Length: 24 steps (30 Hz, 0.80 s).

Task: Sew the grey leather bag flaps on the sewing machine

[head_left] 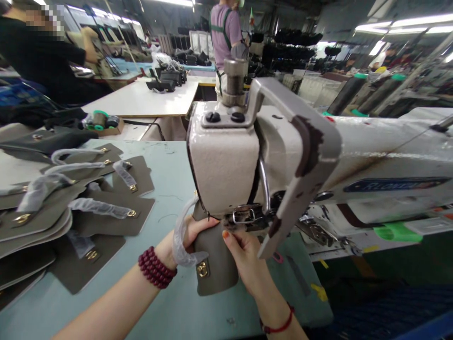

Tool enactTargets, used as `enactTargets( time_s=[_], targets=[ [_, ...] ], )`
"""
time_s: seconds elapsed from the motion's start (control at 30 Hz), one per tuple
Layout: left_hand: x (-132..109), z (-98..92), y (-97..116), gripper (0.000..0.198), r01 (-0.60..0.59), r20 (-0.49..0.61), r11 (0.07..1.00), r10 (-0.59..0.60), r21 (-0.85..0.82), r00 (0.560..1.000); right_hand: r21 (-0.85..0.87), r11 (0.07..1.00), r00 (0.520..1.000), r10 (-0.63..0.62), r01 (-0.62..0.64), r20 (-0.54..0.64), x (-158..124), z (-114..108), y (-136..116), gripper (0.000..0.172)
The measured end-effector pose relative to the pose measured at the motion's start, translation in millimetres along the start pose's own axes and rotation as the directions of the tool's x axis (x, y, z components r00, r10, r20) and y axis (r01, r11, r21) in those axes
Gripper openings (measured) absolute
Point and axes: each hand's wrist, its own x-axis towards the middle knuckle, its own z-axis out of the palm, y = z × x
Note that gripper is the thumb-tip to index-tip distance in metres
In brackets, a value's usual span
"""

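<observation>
The grey panel [218,255] reaches under the sewing machine head [226,165], left hand [192,230] and right hand [247,260] grasping opposite edges — likely light and bendy, so best held there, clear of its wrapped handle [180,236].

Black boxy goods [166,80] lie on a white rectangular table [141,101], a person in a purple top [232,30] standing beyond. A green-rimmed spool [99,120] sits in a brown cardboard box [120,127]; a person in a black top [37,59] is farther left.
</observation>
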Motion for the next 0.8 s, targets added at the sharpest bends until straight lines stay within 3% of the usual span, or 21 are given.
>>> enactTargets(
  time_s=[0.27, 0.53, 0.7, 0.8],
  targets=[
    [1, -1.2, -3, 0.038, 0.063, 0.004, 0.998, -0.063, 0.013, 0.998, -0.006, 1.0, 1.0, -0.006, 0.006, 0.008, 1, 1, 0, 0.043],
    [-6, 10.2, -1, 0.038, -0.015, -0.063, 1.0, 0.014, -0.011, 0.998, -0.12, 0.993, 0.997, 0.03, -0.021, 0.076, -9, -10, -1, 0.039],
    [-12, 27.6, -25, 0.048, -0.099, -0.184, 0.993, 0.084, -0.072, 0.979, -0.215, 0.976, 0.992, 0.008, 0.019, 0.124, -5, -33, -10, 0.035],
    [-14, 44.7, -45, 0.053, -0.116, -0.305, 0.993, 0.117, 0.022, 0.945, -0.298, 0.954, 0.993, 0.005, 0.031, 0.12, 0, -48, -20, 0.03]
  ],
)
